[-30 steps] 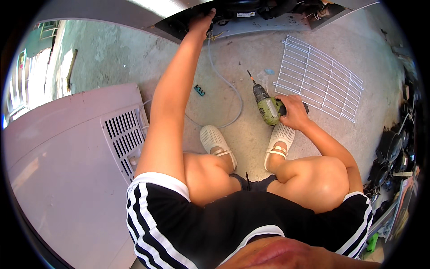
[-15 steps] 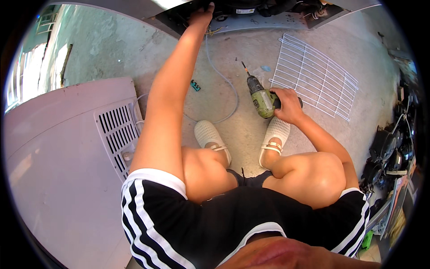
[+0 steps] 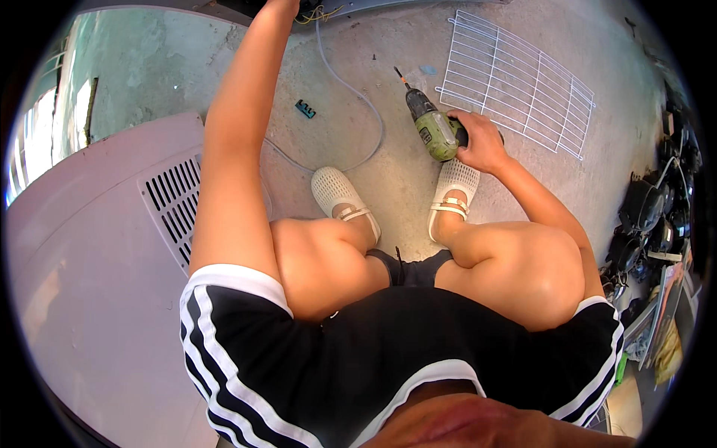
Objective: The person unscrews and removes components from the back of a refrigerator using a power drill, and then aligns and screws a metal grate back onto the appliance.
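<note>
- At 1 o'clock from the middle, the green-and-black drill (image 3: 433,134) sits just ahead of the person's right shoe (image 3: 455,181), its bit (image 3: 401,77) aimed toward 11 o'clock.
- The right hand (image 3: 482,142) curls round the drill's handle (its trigger finger is hard to make out).
- Toward 2 o'clock from the drill, a white wire rack (image 3: 527,84) lies on the concrete floor (image 3: 407,203).
- Toward its 9 o'clock, a grey cable (image 3: 382,128) curves around a small teal piece (image 3: 305,109).
- Near 11 o'clock, the upper edge crops the left hand (image 3: 284,4); I cannot tell its grip.
- At 9 o'clock stands a pale, vented panel (image 3: 89,254).
</note>
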The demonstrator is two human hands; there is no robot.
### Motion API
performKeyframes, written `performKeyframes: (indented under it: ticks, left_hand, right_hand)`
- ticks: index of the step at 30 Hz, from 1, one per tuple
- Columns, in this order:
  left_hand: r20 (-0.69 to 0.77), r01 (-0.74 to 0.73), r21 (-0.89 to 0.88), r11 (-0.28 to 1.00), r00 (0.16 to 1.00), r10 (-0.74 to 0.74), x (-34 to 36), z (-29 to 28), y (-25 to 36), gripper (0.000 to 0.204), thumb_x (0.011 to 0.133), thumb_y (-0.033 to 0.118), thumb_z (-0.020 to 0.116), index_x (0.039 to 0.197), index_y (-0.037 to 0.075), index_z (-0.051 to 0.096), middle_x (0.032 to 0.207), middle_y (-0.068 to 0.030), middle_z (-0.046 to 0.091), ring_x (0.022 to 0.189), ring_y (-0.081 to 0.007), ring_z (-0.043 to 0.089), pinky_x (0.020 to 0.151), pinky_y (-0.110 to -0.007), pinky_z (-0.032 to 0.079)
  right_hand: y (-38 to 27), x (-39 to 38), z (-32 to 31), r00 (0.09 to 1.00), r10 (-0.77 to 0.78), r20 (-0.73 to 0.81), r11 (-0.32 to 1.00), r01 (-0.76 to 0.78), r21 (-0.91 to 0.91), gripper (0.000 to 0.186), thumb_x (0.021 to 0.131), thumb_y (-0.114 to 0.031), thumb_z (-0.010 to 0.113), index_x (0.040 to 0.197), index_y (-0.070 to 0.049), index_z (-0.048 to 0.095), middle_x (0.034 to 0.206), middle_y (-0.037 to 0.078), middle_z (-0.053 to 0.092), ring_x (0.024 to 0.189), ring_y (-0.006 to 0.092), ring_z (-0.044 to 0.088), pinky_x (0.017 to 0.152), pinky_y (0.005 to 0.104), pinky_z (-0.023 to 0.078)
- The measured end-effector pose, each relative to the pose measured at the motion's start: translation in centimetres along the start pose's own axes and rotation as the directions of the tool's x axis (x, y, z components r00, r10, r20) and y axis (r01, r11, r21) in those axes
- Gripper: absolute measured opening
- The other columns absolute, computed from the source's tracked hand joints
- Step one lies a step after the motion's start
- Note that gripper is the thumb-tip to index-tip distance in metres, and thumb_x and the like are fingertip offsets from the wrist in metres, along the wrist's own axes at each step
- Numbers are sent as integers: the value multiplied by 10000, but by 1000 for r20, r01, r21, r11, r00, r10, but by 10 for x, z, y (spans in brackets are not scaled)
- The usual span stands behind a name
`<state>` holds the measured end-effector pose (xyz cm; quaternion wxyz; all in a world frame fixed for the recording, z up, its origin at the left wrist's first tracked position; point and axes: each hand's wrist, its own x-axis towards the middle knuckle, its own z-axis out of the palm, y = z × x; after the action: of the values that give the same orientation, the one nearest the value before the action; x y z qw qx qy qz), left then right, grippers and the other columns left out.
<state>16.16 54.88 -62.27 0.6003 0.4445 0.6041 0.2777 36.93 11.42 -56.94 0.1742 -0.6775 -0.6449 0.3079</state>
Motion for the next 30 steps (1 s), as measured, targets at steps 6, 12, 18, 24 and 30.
performKeyframes:
  ticks: [6, 12, 18, 24, 30]
  left_hand:
    - [202, -493, 423, 760, 869, 451, -137, 26, -55, 390, 884, 422, 651, 933, 35, 659, 797, -31, 679, 709, -119, 596, 664, -285, 469]
    - [453, -537, 696, 476, 844, 289, -112, 55, -132, 363, 811, 385, 717, 958, 65, 629, 864, -133, 695, 819, -303, 666, 739, -402, 513]
    - [513, -575, 702, 421, 818, 260, -93, 57, -150, 216, 789, 251, 724, 873, 68, 645, 857, -112, 696, 838, -315, 658, 741, -428, 505]
    - [473, -535, 698, 477, 844, 255, -95, 53, -157, 176, 788, 225, 722, 846, 73, 654, 853, -109, 696, 848, -309, 660, 753, -422, 511]
    - [484, -508, 770, 386, 859, 164, -107, 57, -140, 221, 784, 290, 733, 850, 90, 669, 859, -107, 699, 853, -306, 664, 758, -415, 518]
  right_hand:
    - [10, -9, 5, 990, 135, 32, 988, -137, 73, 460, 672, -122, 694, 1118, -110, 584, 929, 187, 660, 890, 395, 622, 753, 449, 495]
    - [1, -3, 4, 989, 149, -4, 986, -149, 75, 456, 649, -132, 731, 1087, -109, 604, 903, 182, 663, 847, 390, 634, 731, 437, 504]
    - [-5, -3, 1, 990, 135, -51, 986, -129, 107, 452, 646, -118, 734, 1080, -98, 608, 909, 177, 666, 864, 388, 637, 742, 430, 508]
    - [2, 0, 1, 989, 126, -72, 988, -119, 101, 457, 645, -113, 736, 1084, -85, 612, 931, 179, 669, 887, 384, 640, 758, 425, 510]
    - [0, 6, -3, 986, 144, -85, 985, -134, 114, 449, 652, -100, 727, 1088, -84, 619, 939, 184, 671, 897, 382, 643, 755, 419, 515]
